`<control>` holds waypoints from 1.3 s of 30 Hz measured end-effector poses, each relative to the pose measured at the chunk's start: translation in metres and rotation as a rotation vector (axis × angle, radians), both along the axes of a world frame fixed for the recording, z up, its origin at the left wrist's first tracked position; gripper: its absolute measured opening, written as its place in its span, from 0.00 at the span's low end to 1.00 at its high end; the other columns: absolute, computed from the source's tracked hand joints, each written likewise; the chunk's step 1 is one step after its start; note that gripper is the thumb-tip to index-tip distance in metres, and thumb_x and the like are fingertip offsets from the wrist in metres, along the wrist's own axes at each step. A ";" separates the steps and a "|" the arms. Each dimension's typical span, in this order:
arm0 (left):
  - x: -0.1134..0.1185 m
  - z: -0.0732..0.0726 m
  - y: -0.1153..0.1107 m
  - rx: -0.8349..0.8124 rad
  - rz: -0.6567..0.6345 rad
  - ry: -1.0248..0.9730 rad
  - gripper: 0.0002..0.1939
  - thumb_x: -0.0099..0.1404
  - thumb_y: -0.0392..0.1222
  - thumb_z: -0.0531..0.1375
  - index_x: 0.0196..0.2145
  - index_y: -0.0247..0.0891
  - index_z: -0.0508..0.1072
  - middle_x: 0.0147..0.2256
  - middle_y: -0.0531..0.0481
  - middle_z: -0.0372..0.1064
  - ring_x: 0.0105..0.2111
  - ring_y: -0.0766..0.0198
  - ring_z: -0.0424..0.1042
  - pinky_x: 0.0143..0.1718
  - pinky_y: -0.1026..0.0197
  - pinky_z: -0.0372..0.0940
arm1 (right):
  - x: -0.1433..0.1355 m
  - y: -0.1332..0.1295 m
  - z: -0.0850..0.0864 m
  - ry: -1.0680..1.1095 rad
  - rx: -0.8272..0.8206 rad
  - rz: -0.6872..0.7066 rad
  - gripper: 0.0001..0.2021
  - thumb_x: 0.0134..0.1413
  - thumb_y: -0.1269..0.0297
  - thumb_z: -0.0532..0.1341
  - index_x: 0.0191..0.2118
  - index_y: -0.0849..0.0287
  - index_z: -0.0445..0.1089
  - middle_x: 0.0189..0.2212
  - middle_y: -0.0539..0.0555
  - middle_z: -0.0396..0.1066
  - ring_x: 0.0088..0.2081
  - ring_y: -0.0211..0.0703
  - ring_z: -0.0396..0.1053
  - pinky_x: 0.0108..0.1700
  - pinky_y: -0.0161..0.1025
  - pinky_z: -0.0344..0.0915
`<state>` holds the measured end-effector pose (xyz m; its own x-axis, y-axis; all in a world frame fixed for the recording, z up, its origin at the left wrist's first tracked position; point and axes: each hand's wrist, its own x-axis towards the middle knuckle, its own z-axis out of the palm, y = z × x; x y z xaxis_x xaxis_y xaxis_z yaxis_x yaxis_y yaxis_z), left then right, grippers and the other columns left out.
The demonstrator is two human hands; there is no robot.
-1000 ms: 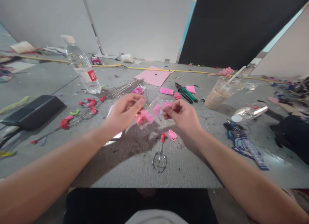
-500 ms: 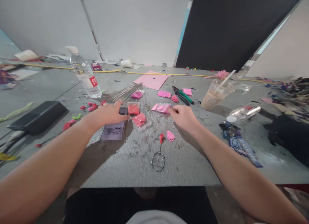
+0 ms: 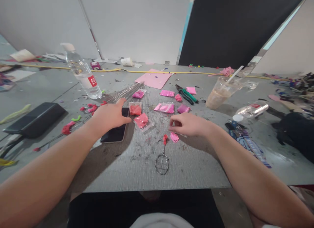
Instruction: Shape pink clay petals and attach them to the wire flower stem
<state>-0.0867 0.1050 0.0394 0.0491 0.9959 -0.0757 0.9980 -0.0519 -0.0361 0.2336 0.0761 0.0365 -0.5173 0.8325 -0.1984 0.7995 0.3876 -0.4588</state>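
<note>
My left hand (image 3: 109, 116) lies over a smartphone (image 3: 115, 133) with a dark screen, fingers spread. My right hand (image 3: 187, 123) hovers just above the table, its fingers loosely curved with a gap at the thumb and nothing visible in them. Just below its fingertips is a flat pink clay piece (image 3: 174, 137). A pink clay packet (image 3: 165, 107) and a magenta packet (image 3: 183, 108) lie beyond it. Between my hands are a red packet (image 3: 135, 108) and an opened coral packet (image 3: 142, 121). A wire piece (image 3: 162, 163) with a round grid and red clay tip lies nearer me.
A water bottle (image 3: 84, 77) stands left behind a black case (image 3: 36, 119). Thin wires (image 3: 125, 91) and pink paper (image 3: 153, 79) lie at the back. Green-handled pliers (image 3: 187, 94), a drink cup (image 3: 220, 93), a lying bottle (image 3: 252, 110) and a lanyard (image 3: 250, 147) are on the right.
My right hand has let go of the pink packet and moved nearer me, towards the flat pink clay piece. The magenta packet has come into sight. The phone's screen has gone dark.
</note>
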 end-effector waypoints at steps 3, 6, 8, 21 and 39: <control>0.001 0.001 -0.003 0.003 0.038 0.000 0.47 0.62 0.66 0.58 0.70 0.38 0.56 0.41 0.27 0.78 0.44 0.27 0.77 0.38 0.41 0.70 | 0.003 0.002 0.003 -0.020 -0.098 0.117 0.12 0.59 0.60 0.65 0.46 0.58 0.77 0.35 0.55 0.77 0.33 0.43 0.71 0.34 0.39 0.62; 0.005 0.001 -0.009 0.071 0.067 0.010 0.41 0.65 0.64 0.56 0.67 0.35 0.61 0.47 0.20 0.73 0.47 0.23 0.75 0.39 0.37 0.70 | 0.007 0.003 0.005 -0.019 -0.135 0.178 0.10 0.59 0.61 0.65 0.44 0.58 0.78 0.40 0.57 0.78 0.38 0.45 0.73 0.37 0.39 0.64; 0.009 0.002 -0.015 0.190 0.046 0.015 0.39 0.66 0.63 0.55 0.65 0.33 0.65 0.52 0.16 0.67 0.51 0.18 0.71 0.41 0.34 0.70 | 0.010 0.003 0.008 -0.012 -0.148 0.198 0.07 0.58 0.63 0.65 0.39 0.58 0.78 0.40 0.56 0.78 0.39 0.44 0.73 0.37 0.38 0.64; 0.062 -0.021 -0.065 -0.035 -0.322 -1.287 0.14 0.72 0.52 0.62 0.42 0.38 0.79 0.35 0.47 0.79 0.34 0.60 0.78 0.38 0.58 0.74 | -0.036 -0.027 -0.007 0.971 0.041 -0.183 0.14 0.50 0.56 0.76 0.33 0.57 0.75 0.30 0.50 0.78 0.32 0.40 0.76 0.35 0.39 0.73; 0.068 -0.020 -0.067 -0.575 0.013 -1.947 0.10 0.64 0.45 0.72 0.32 0.34 0.82 0.27 0.50 0.76 0.29 0.68 0.75 0.38 0.65 0.74 | -0.049 -0.032 -0.021 0.833 0.703 0.279 0.07 0.66 0.60 0.65 0.41 0.55 0.80 0.38 0.56 0.79 0.40 0.43 0.77 0.43 0.43 0.75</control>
